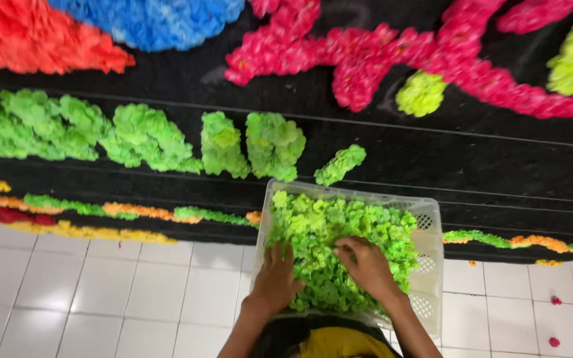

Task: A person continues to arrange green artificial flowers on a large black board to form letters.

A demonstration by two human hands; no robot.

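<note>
The white basket (430,225) is packed with green paper tufts (339,232), so there is no free room inside it. Its walls close off both sides. Left of the basket, the white tiled floor (101,292) lies open. Beyond the basket, the black board (485,166) has bare strips between its glued green clumps (273,142).

- Right hand (366,265) fingertips are buried in the green tufts (336,232) filling the white basket (429,265).
- The basket's near rim is hidden behind both forearms.
- The red patch (34,36), far beyond the basket, is cut by the edge.
</note>
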